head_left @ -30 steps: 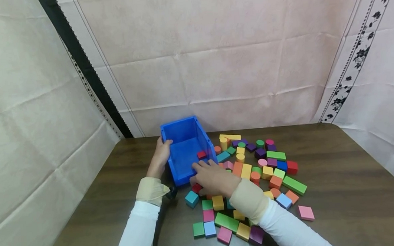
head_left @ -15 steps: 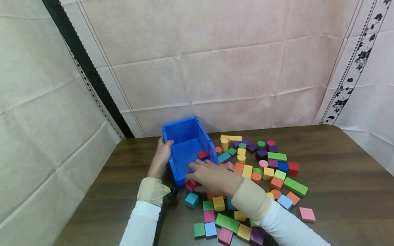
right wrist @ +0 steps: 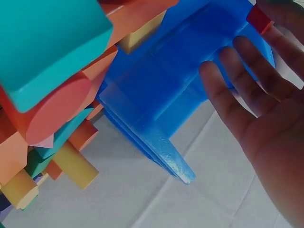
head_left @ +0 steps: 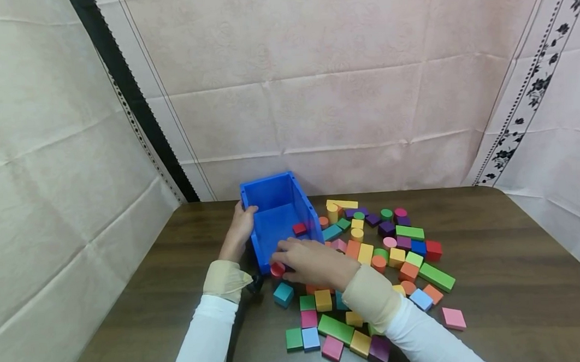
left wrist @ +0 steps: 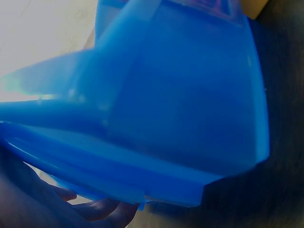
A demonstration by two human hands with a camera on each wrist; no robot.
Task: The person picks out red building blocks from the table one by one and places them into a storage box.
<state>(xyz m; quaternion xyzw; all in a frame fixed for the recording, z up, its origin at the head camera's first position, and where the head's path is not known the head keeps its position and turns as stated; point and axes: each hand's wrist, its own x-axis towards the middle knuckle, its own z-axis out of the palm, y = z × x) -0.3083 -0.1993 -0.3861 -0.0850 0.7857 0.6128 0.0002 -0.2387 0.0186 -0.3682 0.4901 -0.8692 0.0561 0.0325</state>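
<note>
My left hand (head_left: 240, 230) grips the left rim of a blue plastic bin (head_left: 267, 194), which stands tilted with its opening toward me. In the left wrist view the fingers (left wrist: 102, 210) curl under the edge of the bin wall. One red block (head_left: 299, 228) lies inside on the right. Over the bin's near right corner, my right hand (head_left: 316, 262) pinches a small red cylinder (head_left: 277, 269) between thumb and index finger. The right wrist view shows that red cylinder (right wrist: 260, 19) at the fingertips, while the other fingers are extended beside the bin wall.
Many coloured wooden blocks spread over the brown table (head_left: 500, 246) to the right of the bin and in front of it. A teal cube (head_left: 283, 294) lies just below the right fingertips. A pink block (head_left: 453, 318) sits apart at the right. Pale cloth (head_left: 344, 90) hangs behind.
My right hand has shifted slightly left and up, bringing the red cylinder out from beside the teal cube toward the bin's near edge. The left hand keeps its grip on the bin.
</note>
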